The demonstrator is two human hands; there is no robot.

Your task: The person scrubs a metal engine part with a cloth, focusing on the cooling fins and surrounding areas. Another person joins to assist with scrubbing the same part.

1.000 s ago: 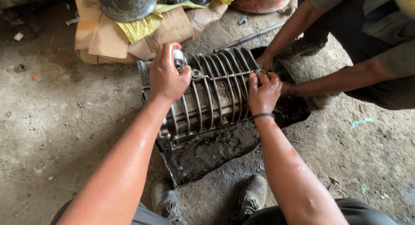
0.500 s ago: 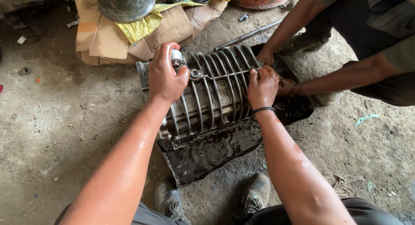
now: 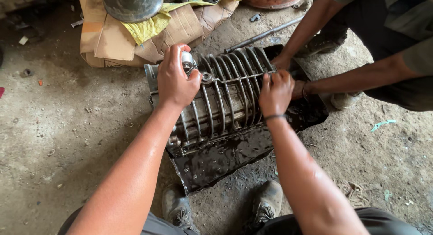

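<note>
We find the ribbed metal casing [image 3: 221, 99] lying on an oily black sheet [image 3: 216, 160] on the floor, our left hand [image 3: 177, 79] closed on its small silver fitting [image 3: 187, 59], our right hand [image 3: 275, 93] clamped over the ribs; we judge it heavy, rigid, oil-slick, best held by ribs and edges

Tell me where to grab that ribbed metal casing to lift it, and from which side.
Probably by its two short ends, coming from above. The ribbed metal casing lies flat on an oily black sheet, long axis across the view. The left hand and right hand already grip opposite ends; another person's hands hold the far corner.
</note>
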